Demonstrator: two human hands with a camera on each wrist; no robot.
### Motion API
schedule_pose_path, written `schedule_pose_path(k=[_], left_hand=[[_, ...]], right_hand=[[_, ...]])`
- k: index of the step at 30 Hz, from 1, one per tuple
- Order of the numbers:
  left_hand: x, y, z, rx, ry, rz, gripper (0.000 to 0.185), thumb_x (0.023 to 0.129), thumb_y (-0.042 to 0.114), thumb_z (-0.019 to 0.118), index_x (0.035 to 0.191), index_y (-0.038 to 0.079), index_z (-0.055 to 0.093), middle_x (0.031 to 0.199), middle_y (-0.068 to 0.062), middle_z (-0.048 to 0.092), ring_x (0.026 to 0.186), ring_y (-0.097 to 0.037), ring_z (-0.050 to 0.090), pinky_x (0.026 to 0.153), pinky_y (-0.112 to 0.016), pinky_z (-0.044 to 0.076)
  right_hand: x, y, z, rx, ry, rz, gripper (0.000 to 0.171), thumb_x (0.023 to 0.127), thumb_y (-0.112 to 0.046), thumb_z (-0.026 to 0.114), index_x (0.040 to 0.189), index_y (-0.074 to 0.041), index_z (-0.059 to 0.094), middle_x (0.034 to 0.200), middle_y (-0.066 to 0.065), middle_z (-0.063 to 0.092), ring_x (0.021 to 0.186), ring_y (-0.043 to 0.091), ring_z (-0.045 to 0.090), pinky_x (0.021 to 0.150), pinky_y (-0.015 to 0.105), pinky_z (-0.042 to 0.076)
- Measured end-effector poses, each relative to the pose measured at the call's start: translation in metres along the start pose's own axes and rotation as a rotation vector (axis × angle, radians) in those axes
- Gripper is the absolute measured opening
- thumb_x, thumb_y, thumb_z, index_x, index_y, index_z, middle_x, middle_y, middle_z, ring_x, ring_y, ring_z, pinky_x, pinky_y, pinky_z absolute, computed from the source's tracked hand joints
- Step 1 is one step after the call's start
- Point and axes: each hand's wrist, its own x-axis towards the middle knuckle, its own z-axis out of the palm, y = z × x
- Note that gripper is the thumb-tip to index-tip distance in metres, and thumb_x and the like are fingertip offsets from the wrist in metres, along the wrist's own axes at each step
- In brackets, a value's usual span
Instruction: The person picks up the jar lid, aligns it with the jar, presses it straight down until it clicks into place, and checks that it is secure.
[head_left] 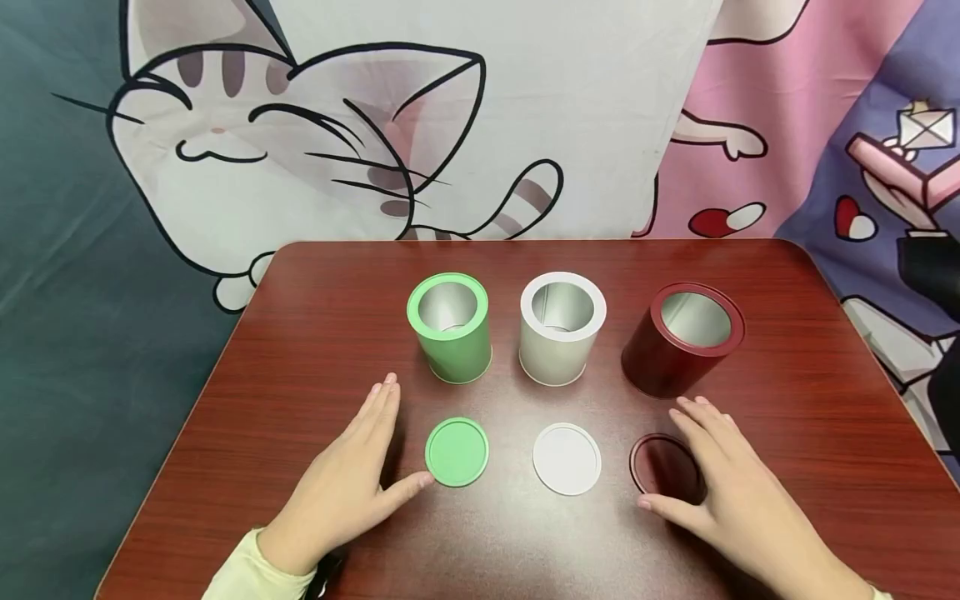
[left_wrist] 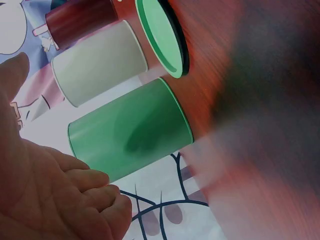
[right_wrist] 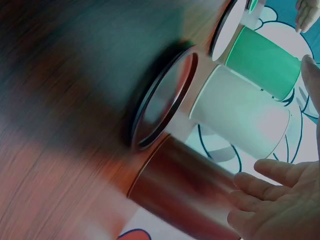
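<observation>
Head view: person's left hand [head_left: 342,483], fingers straight, thumb spread, grasping nothing, just beside round green lid [head_left: 457,452]. Right hand [head_left: 738,496], fingers extended, thumb apart, also holding nothing, beside round dark-red lid [head_left: 663,465]. Round white lid [head_left: 567,459] between. Behind, on reddish-brown wood-grain table [head_left: 330,333]: green cylindrical can [head_left: 459,356], white cylindrical can [head_left: 553,358], dark-red cylindrical can [head_left: 656,360].

Left wrist view: fingers near green can.

Right wrist view: fingers overlap dark-red can; contact unclear.
</observation>
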Motion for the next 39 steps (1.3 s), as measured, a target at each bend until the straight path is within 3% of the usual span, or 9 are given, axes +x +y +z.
schedule_pose_path(k=[5, 12, 16, 21, 29, 39], left_hand=[[-0.001, 0.0, 0.002, -0.036, -0.006, 0.006, 0.106, 0.089, 0.058, 0.068, 0.16, 0.004, 0.012, 0.167, -0.009, 0.015, 0.152, -0.027, 0.02, 0.114, -0.048, 0.033], [0.002, -0.005, 0.007, -0.056, -0.015, 0.006, 0.097, 0.092, 0.051, 0.068, 0.158, -0.002, 0.02, 0.165, -0.012, 0.019, 0.151, -0.029, 0.024, 0.114, -0.049, 0.034], [0.001, -0.008, 0.011, -0.078, -0.017, 0.014, 0.097, 0.09, 0.048, 0.072, 0.157, -0.004, 0.023, 0.164, -0.016, 0.023, 0.149, -0.032, 0.027, 0.114, -0.051, 0.032], [0.001, -0.009, 0.014, -0.082, -0.023, 0.038, 0.094, 0.088, 0.042, 0.076, 0.154, -0.005, 0.03, 0.162, -0.018, 0.027, 0.149, -0.033, 0.029, 0.116, -0.053, 0.029], [-0.001, -0.008, 0.019, -0.094, 0.006, 0.019, 0.083, 0.085, 0.036, 0.08, 0.147, -0.005, 0.043, 0.15, -0.02, 0.047, 0.142, -0.035, 0.041, 0.112, -0.052, 0.037], [-0.002, -0.012, 0.025, -0.117, 0.06, 0.021, 0.082, 0.077, 0.031, 0.087, 0.141, -0.004, 0.05, 0.137, -0.014, 0.056, 0.128, -0.028, 0.054, 0.104, -0.046, 0.046]], right_hand=[[0.006, -0.008, 0.005, 0.027, 0.016, -0.013, 0.095, 0.066, -0.058, 0.087, 0.135, 0.0, 0.056, 0.137, 0.016, 0.055, 0.14, 0.034, 0.041, 0.118, 0.015, 0.011], [0.014, -0.014, 0.01, 0.025, 0.017, -0.016, 0.095, 0.067, -0.059, 0.086, 0.135, 0.0, 0.055, 0.135, 0.015, 0.057, 0.136, 0.034, 0.045, 0.12, 0.02, 0.013], [0.017, -0.017, 0.012, 0.023, 0.008, -0.016, 0.095, 0.066, -0.057, 0.087, 0.136, -0.001, 0.055, 0.135, 0.015, 0.058, 0.134, 0.034, 0.047, 0.116, 0.012, 0.011], [0.021, -0.021, 0.018, 0.044, 0.021, -0.036, 0.095, 0.067, -0.054, 0.088, 0.138, -0.001, 0.054, 0.135, 0.015, 0.059, 0.132, 0.036, 0.048, 0.115, 0.01, 0.012], [0.028, -0.032, 0.027, 0.075, 0.003, -0.034, 0.094, 0.069, -0.054, 0.087, 0.14, -0.003, 0.053, 0.138, 0.013, 0.058, 0.133, 0.034, 0.049, 0.115, 0.011, 0.014], [0.032, -0.045, 0.039, 0.095, -0.051, -0.032, 0.089, 0.069, -0.049, 0.089, 0.135, -0.001, 0.056, 0.137, 0.013, 0.058, 0.132, 0.032, 0.05, 0.116, 0.013, 0.016]])
